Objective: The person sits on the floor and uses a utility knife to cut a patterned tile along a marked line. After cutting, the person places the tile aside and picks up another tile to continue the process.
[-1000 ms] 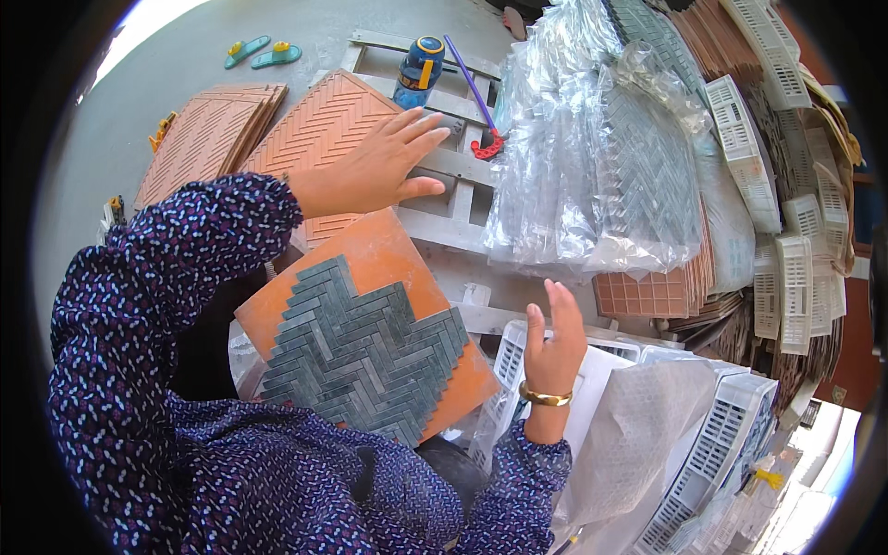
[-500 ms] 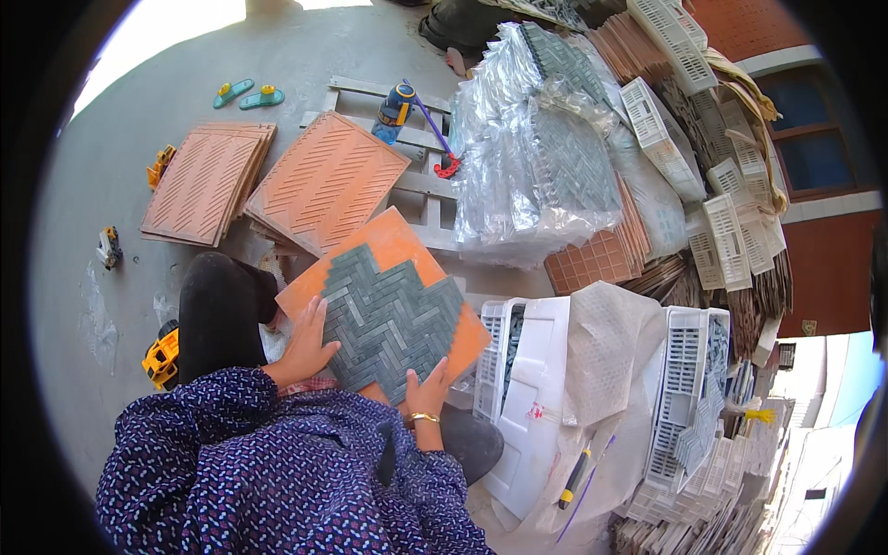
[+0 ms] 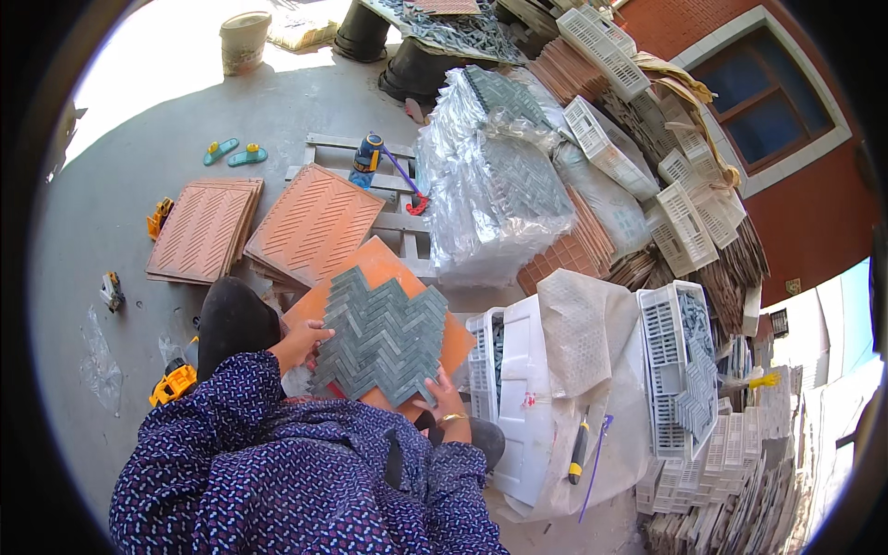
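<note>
A herringbone mosaic tile sheet (image 3: pixel 381 333) of grey-green strips lies over an orange board (image 3: pixel 375 262) across my lap. The board shows past the sheet along its upper and right sides. My left hand (image 3: pixel 303 345) pinches the sheet's left edge, its fingertips on the tiles. At the lower right edge my right hand (image 3: pixel 445 398), with a gold bangle at the wrist, has its fingers closed on the sheet's border. The undersides of both hands are hidden, so how far the fingers reach beneath cannot be made out.
Ridged orange boards (image 3: pixel 314 225) are stacked ahead, beside a slatted pallet (image 3: pixel 407 222) with a blue bottle (image 3: pixel 366 159). Plastic-wrapped tile sheets (image 3: pixel 495 213) stand behind. To my right are a covered white box (image 3: pixel 532 407), a yellow-black knife (image 3: pixel 579 449) and a white crate (image 3: pixel 661 370) of tiles.
My hands have gone from resting on top of the tiles to gripping the sheet's edges. The sheet has turned and shifted on the board. My view has tilted upward, showing more of the yard.
</note>
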`<action>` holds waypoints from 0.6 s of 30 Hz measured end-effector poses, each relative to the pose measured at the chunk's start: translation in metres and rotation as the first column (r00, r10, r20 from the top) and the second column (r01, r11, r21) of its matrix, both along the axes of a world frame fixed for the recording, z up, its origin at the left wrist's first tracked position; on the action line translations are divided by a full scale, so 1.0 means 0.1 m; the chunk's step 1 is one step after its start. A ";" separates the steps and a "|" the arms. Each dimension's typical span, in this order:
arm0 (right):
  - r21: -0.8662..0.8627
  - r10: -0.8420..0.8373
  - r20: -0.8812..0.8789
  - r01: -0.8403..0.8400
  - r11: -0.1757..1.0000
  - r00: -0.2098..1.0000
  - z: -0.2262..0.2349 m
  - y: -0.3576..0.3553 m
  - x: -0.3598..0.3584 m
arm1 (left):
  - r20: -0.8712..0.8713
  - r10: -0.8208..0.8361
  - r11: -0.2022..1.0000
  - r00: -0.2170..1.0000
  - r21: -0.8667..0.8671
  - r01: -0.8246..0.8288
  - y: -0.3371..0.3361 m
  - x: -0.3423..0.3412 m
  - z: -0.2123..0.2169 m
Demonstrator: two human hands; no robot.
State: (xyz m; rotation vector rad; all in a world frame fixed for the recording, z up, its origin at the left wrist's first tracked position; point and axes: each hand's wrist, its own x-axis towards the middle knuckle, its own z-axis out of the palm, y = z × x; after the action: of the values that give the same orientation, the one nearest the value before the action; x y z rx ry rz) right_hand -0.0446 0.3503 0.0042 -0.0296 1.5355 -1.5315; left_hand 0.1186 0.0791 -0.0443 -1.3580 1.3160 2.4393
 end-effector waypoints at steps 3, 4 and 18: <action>-0.192 -0.060 0.081 0.074 0.978 0.995 -0.08 -0.02 0.10 | -0.246 -0.043 0.999 0.968 -0.021 0.039 0.11 0.06 0.25; -0.213 -0.092 0.056 0.102 0.972 0.994 -0.13 -0.01 0.14 | -0.264 -0.006 1.000 0.964 -0.015 0.002 0.15 0.05 0.21; -0.197 -0.250 -0.157 0.218 0.956 0.955 0.24 -0.21 0.09 | -0.356 0.087 0.941 0.930 -0.277 -0.194 0.19 -0.24 0.61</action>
State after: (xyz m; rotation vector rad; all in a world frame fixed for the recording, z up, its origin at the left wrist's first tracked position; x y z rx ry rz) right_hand -0.0351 0.3289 0.0283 -0.0930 1.5823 -1.8970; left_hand 0.0945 0.0985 0.0165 -1.1545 1.8023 2.7537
